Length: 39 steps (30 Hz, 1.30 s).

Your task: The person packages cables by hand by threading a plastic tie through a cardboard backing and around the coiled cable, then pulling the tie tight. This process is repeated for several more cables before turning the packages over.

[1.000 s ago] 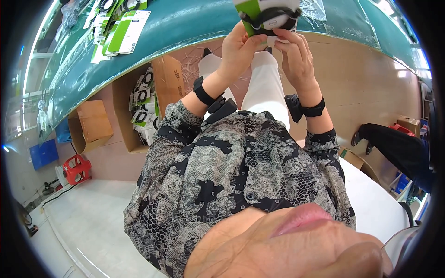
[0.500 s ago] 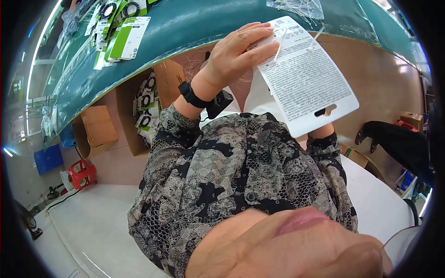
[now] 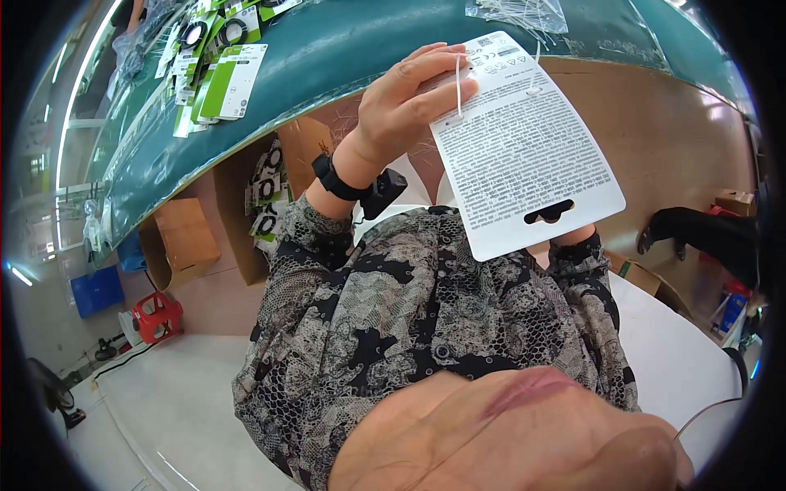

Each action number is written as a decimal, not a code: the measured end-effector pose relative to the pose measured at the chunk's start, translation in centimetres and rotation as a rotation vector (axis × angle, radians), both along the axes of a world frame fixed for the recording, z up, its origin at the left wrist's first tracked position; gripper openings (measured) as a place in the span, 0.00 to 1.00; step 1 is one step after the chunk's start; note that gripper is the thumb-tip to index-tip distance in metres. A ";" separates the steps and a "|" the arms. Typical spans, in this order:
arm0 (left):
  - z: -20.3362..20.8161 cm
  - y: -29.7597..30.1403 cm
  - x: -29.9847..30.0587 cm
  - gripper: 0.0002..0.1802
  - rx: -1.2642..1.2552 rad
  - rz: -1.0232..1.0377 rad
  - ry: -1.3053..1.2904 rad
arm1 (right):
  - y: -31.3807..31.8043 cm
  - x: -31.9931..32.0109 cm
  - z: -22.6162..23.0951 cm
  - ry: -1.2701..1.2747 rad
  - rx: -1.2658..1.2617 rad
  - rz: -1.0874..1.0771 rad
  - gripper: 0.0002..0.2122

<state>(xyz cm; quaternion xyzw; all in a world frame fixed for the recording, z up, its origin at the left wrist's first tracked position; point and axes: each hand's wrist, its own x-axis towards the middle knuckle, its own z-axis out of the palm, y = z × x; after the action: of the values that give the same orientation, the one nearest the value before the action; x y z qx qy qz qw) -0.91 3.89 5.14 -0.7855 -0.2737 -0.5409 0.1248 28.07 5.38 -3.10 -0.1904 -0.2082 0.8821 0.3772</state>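
Printed card held over the table edge, reverse side facing up

The green-covered table [image 3: 327, 49] spans the upper area. Beneath its edge, an open carton [image 3: 233, 217] contains packaged cards [image 3: 266, 188]; a second carton [image 3: 184, 237] stands to its left. Another person's dark-clad leg [image 3: 708, 241] extends in at the far right. A heap of green-and-white cards [image 3: 233, 82], some with black coils, lies on the table's left part. The white card [image 3: 532, 147] is located in front of the torso, tilted, slotted end toward the body; it obstructs the view of the right hand. A clear bag of thin white strips [image 3: 524, 12] lies beyond it. A white tie [image 3: 458, 90] projects at its upper-left corner.

The left hand [image 3: 413, 98] reaches across from the left, back of hand visible, thumb and forefinger separated at that corner; whether they pinch card or tie cannot be determined. The right forearm [image 3: 575, 236] passes behind the card; the right grip cannot be determined.
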 end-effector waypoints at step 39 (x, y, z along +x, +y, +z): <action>0.5 0.0 -1.0 0.21 0.007 0.025 0.066 | 4.2 -2.0 -4.4 -0.606 1.211 -0.054 0.27</action>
<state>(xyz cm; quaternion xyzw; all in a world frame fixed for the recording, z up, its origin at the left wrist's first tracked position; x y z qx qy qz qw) -1.88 3.92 5.67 -0.7991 -0.2772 -0.5138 0.1432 26.10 9.61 -7.50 -0.1897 -0.7575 0.5077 0.3640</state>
